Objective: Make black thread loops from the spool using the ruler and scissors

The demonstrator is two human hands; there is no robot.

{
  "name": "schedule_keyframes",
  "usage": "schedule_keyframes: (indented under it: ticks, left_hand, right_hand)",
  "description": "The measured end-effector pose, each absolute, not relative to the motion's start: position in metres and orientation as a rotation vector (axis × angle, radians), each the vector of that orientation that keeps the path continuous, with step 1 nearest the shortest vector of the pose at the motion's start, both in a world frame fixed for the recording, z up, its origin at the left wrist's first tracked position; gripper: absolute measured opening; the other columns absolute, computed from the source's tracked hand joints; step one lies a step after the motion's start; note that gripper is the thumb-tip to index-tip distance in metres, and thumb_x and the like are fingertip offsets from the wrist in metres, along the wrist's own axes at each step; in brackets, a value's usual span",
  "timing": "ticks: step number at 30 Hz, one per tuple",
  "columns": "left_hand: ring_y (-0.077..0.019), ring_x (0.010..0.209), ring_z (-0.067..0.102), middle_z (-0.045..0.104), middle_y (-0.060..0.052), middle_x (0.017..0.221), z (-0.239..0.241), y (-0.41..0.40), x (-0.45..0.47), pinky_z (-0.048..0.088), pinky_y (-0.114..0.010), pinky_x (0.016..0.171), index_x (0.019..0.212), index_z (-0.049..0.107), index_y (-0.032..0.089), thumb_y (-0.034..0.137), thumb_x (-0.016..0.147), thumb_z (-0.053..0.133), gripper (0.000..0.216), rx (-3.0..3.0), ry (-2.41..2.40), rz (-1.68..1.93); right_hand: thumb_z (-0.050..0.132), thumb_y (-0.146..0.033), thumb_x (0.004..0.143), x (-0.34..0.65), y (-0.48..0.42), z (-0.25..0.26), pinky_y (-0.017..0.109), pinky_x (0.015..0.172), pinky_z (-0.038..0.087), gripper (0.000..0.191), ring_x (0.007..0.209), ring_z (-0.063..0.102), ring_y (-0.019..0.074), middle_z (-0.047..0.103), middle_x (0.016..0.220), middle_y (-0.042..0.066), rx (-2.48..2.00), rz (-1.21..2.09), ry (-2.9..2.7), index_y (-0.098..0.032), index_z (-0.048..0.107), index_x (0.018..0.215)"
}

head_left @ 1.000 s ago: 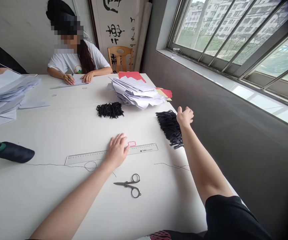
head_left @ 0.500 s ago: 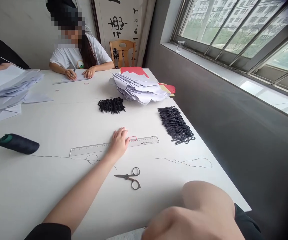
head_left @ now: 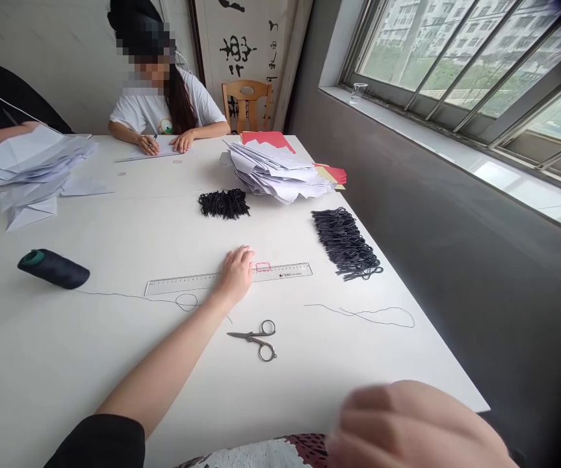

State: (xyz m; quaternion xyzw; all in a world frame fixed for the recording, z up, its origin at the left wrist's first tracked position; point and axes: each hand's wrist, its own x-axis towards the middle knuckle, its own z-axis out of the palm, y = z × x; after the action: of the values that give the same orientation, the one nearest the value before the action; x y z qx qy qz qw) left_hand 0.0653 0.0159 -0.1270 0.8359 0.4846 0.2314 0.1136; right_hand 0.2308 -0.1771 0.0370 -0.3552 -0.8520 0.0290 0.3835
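My left hand (head_left: 236, 274) lies across the middle of a clear plastic ruler (head_left: 283, 272), its fingers curled over the far edge. Close to the camera at the bottom right is my right hand (head_left: 414, 426), blurred, fingers curled in; anything inside is hidden. Small metal scissors (head_left: 253, 337) lie partly spread on the table, nearer than the ruler. A dark thread spool (head_left: 56, 268) rests on its side at the left, and its loose thread (head_left: 129, 296) runs toward my left forearm. Another loop of thread (head_left: 378, 317) lies to the right of the scissors.
A black bundle of short cords (head_left: 224, 203) and a larger row of looped black cords (head_left: 346, 244) lie beyond the ruler. Stacked white papers (head_left: 280, 172) stand behind them. Two people sit across the white table (head_left: 90, 364), whose right edge runs near the wall.
My right hand has moved lower and to the right. The view has shifted slightly; my left hand stays on the ruler.
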Motion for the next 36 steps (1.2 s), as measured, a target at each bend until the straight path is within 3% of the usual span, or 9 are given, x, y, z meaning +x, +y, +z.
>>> schedule_keyframes:
  ticks: [2, 5, 13, 17, 21, 26, 30, 33, 36]
  left_hand:
    - [-0.0232, 0.137, 0.042, 0.053, -0.012, 0.140, -0.119, 0.013, 0.062, 0.027, -0.047, 0.116, 0.121, 0.056, 0.018, 0.013, 0.095, 0.034, 0.034, 2.450, 1.413, 0.690]
    - [-0.0225, 0.134, 0.044, 0.054, -0.011, 0.139, -0.100, 0.013, 0.045, 0.027, -0.046, 0.117, 0.120, 0.056, 0.017, 0.016, 0.095, 0.037, 0.032, 2.417, 1.409, 0.810]
    - [-0.0214, 0.110, 0.060, 0.066, -0.007, 0.111, -0.065, 0.007, -0.029, 0.050, -0.036, 0.093, 0.102, 0.065, 0.019, 0.019, 0.089, 0.047, 0.022, 2.237, 1.375, 1.060]
    - [-0.0190, 0.101, 0.064, 0.069, -0.006, 0.103, -0.080, -0.011, -0.027, 0.052, -0.033, 0.087, 0.100, 0.066, 0.019, 0.025, 0.091, 0.050, 0.019, 2.050, 1.190, 1.094]
    - [-0.0198, 0.101, 0.065, 0.070, -0.006, 0.101, -0.092, -0.028, -0.017, 0.052, -0.034, 0.089, 0.100, 0.066, 0.019, 0.035, 0.094, 0.049, 0.024, 1.834, 1.094, 1.023]
    - [-0.0208, 0.096, 0.065, 0.070, -0.007, 0.106, -0.083, -0.027, -0.021, 0.052, -0.036, 0.085, 0.107, 0.066, 0.021, 0.040, 0.093, 0.051, 0.028, 1.904, 1.044, 0.819]
    - [-0.0236, 0.106, 0.059, 0.067, -0.011, 0.109, -0.067, -0.003, -0.072, 0.041, -0.043, 0.101, 0.104, 0.063, 0.017, 0.034, 0.086, 0.060, 0.024, 2.231, 1.541, 1.362]
    - [-0.0267, 0.122, 0.048, 0.053, -0.020, 0.128, -0.064, 0.012, -0.133, 0.035, -0.046, 0.106, 0.122, 0.049, 0.008, 0.029, 0.071, 0.072, 0.059, 1.927, 2.180, 2.095]
    - [-0.0285, 0.142, 0.026, 0.030, -0.028, 0.148, -0.072, 0.014, -0.183, 0.020, -0.048, 0.114, 0.137, 0.030, 0.004, 0.029, 0.063, 0.080, 0.093, 1.607, 2.498, 2.087]
  right_hand:
    - [0.057, -0.021, 0.083, 0.233, -0.167, 0.040, 0.034, 0.052, 0.053, 0.018, 0.063, 0.060, 0.0178, 0.067, 0.076, 0.003, -0.710, 0.015, -2.344, -0.024, 0.070, 0.095]
    - [0.044, -0.008, 0.093, 0.237, -0.144, 0.026, 0.032, 0.060, 0.050, 0.021, 0.069, 0.058, 0.0164, 0.064, 0.082, 0.007, -0.997, 0.017, -2.553, -0.015, 0.064, 0.095]
    - [0.058, -0.017, 0.092, 0.208, -0.106, -0.049, 0.030, 0.074, 0.050, 0.008, 0.085, 0.062, 0.0167, 0.061, 0.100, 0.007, -1.359, 0.730, -2.456, -0.018, 0.061, 0.098]
    - [0.062, -0.027, 0.089, 0.158, -0.089, -0.081, 0.042, 0.083, 0.049, 0.018, 0.097, 0.058, 0.0248, 0.057, 0.107, 0.011, -1.511, 0.684, -2.336, -0.017, 0.056, 0.103]
    - [0.054, -0.014, 0.089, 0.134, -0.068, -0.097, 0.044, 0.085, 0.048, 0.002, 0.097, 0.057, 0.0255, 0.059, 0.103, 0.012, -1.516, 0.725, -2.305, -0.016, 0.055, 0.089]
    - [0.034, -0.017, 0.098, 0.158, -0.048, -0.083, 0.031, 0.069, 0.051, 0.014, 0.080, 0.061, 0.0162, 0.063, 0.095, 0.010, -1.506, 0.816, -2.132, -0.017, 0.047, 0.096]
    - [0.040, -0.025, 0.096, 0.199, -0.050, -0.061, 0.027, 0.062, 0.052, 0.010, 0.070, 0.065, 0.0142, 0.066, 0.080, 0.003, -1.401, 0.905, -1.818, -0.020, 0.045, 0.089]
    - [0.049, -0.026, 0.093, 0.231, -0.063, -0.055, 0.026, 0.065, 0.054, 0.010, 0.068, 0.069, 0.0144, 0.069, 0.079, 0.003, -1.365, 0.711, -1.839, -0.019, 0.054, 0.087]
    - [0.047, -0.024, 0.097, 0.257, -0.078, -0.057, 0.025, 0.059, 0.050, 0.019, 0.065, 0.068, 0.0154, 0.071, 0.080, 0.005, -1.349, 0.206, -2.069, -0.017, 0.063, 0.103]
